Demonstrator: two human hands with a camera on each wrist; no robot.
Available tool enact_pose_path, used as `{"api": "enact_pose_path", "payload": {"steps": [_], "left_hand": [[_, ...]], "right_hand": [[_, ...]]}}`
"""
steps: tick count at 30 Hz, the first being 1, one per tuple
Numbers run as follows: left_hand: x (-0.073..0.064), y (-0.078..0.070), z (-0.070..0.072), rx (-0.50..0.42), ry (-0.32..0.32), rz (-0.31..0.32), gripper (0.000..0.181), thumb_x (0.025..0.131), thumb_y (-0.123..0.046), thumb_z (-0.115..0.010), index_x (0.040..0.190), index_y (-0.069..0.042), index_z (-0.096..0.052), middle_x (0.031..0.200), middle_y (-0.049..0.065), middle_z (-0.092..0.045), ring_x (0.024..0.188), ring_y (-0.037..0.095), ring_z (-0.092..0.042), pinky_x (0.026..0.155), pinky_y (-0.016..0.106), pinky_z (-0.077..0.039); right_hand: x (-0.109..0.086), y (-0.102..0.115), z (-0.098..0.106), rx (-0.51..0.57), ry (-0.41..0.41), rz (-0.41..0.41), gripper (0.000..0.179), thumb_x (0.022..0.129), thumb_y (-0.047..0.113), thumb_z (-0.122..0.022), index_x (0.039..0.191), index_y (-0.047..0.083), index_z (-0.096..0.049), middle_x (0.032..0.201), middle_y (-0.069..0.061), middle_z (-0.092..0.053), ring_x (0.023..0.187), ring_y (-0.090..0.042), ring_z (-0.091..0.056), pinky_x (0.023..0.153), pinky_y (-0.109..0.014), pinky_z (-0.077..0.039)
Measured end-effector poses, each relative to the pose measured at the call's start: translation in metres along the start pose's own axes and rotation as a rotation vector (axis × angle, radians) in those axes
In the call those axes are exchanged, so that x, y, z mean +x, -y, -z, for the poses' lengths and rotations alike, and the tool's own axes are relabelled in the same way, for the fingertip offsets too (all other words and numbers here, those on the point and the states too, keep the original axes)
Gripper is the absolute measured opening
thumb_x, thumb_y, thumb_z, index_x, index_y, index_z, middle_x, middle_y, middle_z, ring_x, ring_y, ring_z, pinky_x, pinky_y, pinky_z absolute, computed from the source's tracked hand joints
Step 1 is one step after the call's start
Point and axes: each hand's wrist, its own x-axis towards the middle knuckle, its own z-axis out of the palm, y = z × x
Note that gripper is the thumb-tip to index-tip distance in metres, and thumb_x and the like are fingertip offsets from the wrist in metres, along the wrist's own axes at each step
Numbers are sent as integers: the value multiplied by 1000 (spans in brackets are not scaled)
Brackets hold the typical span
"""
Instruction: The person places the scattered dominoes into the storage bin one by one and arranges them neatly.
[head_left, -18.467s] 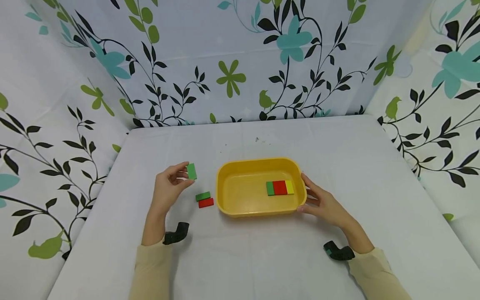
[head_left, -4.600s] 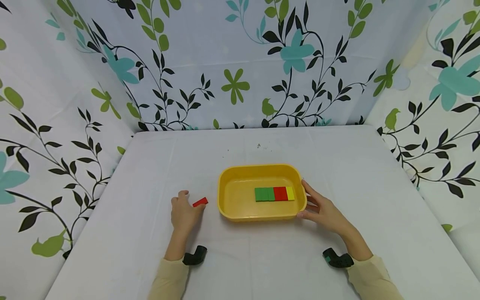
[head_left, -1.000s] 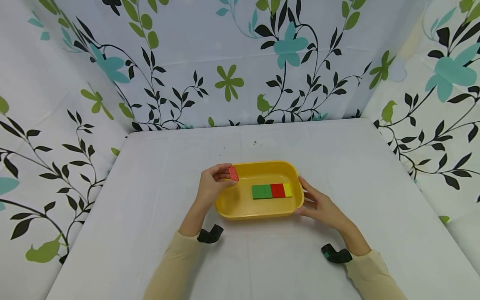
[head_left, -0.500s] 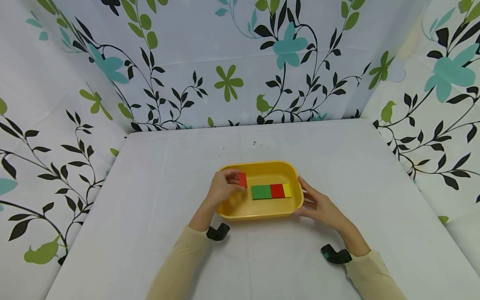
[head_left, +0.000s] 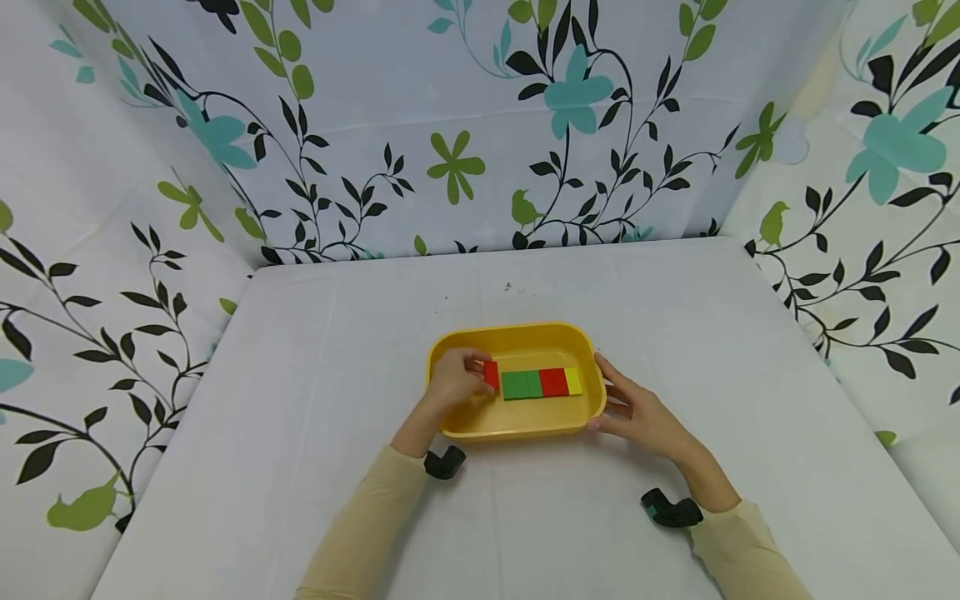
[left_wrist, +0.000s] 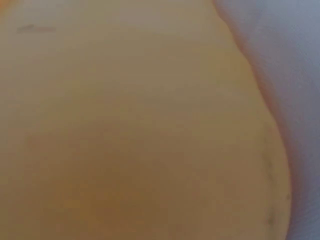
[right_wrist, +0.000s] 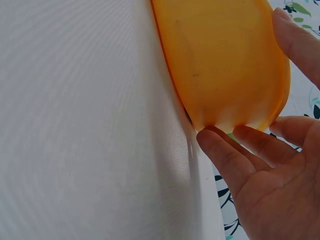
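My left hand (head_left: 452, 380) is inside the yellow tray (head_left: 517, 433), pinching a small red block (head_left: 491, 375) between thumb and fingers. This block stands close to the left end of a row: green blocks (head_left: 522, 385), then red (head_left: 554, 382), then a yellow block (head_left: 573, 381). With its fingers and thumb spread round the tray's right end, my right hand (head_left: 637, 410) holds the tray; in the right wrist view its fingertips (right_wrist: 212, 137) press against the outer wall. The left wrist view is filled by blurred skin, and the held block is hidden there.
The tray rests on a white cloth-covered table (head_left: 480, 517). A curtain (head_left: 360, 83) with leaf and flower prints encloses the back and both sides. A black wrist device (head_left: 671, 508) sits at the right wrist, another black device (head_left: 445, 462) at the left.
The left hand picked the red block off the table, brought it right over the tray and lowered it beside the row. Earlier, a second green block joined the row. The right hand stays put.
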Motion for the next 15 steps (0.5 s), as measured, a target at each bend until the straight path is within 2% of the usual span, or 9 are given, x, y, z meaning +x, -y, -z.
{"api": "enact_pose_path", "payload": {"steps": [5,15], "left_hand": [[1,0,-3,78,7,-3,45,69,5,-82,111,-4,-68,97,11,-66,86,21,-59,69,25,-51],[0,-1,-7,119,9,-6,45,68,6,-83,110,-1,-68,96,11,-64,84,21,-58,65,24,-50]], "right_hand": [[0,0,0,-7,2,0,93,86,20,-75,158,15,-15,162,-16,-20,133,-43,-46,99,-43,-46],[0,1,0,-2,3,4,92,87,19,-74,158,15,-15,162,-17,-20,133,-43,-46,99,-44,-46]]}}
